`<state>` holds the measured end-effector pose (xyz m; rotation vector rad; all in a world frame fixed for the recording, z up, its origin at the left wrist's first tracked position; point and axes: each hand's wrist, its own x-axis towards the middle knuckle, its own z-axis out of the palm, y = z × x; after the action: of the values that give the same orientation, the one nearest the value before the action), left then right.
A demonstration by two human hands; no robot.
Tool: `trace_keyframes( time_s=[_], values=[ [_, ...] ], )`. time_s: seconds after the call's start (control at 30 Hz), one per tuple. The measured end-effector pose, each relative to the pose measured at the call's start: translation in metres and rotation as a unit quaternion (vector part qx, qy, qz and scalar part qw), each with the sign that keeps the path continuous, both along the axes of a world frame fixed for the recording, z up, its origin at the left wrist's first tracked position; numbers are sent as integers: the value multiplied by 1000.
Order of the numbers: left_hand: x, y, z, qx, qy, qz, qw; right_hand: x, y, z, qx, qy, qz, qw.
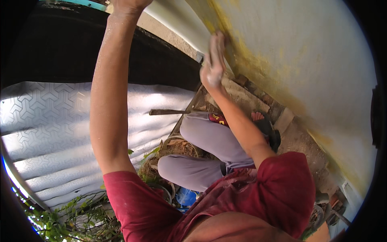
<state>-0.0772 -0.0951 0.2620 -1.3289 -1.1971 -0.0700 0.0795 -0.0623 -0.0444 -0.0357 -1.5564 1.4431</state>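
Note:
My right hand (213, 62), whitened with dust or powder, has its fingers stretched out and close together. Its fingertips are at the yellow-stained edge of a pale wall (298, 52); whether they touch it I cannot tell. My left hand (128, 5) is raised at the top edge of the view. Its fingers are cut off there, so what it holds or touches is hidden. A pale, smooth surface (177, 20) runs between the two hands and meets the stained wall near my right fingers.
Patterned silver corrugated sheeting (52, 117) stands on the left, below a black panel (60, 44). A dark flat strip (169, 112) juts out near my knee. Broken bricks and slabs (284, 121) lie along the wall's foot. Leafy plants (72, 218) and a blue object (186, 197) are lower down.

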Motion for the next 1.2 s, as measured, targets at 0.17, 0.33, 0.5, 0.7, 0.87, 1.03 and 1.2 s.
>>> trace_keyframes(
  time_s=[0.17,0.33,0.5,0.7,0.87,1.03,1.2],
  values=[
    [45,-6,-72,-22,-83,174,981,-36,34,53,102,130,-45,985],
    [79,-33,-148,-158,-227,280,919,-11,35,-129,86,-93,18,992],
    [75,-38,-188,-140,-220,271,927,-29,16,-42,21,17,-32,999],
    [80,-14,-206,-74,-246,256,932,-8,39,-194,121,-106,31,986],
    [78,-12,-243,33,-254,169,952,25,20,-249,-161,-338,88,923],
    [104,17,-257,144,-410,139,890,-18,37,-302,-491,-463,92,732],
    [141,22,-279,164,-660,145,719,5,27,-144,-345,-406,155,832]
  ],
)
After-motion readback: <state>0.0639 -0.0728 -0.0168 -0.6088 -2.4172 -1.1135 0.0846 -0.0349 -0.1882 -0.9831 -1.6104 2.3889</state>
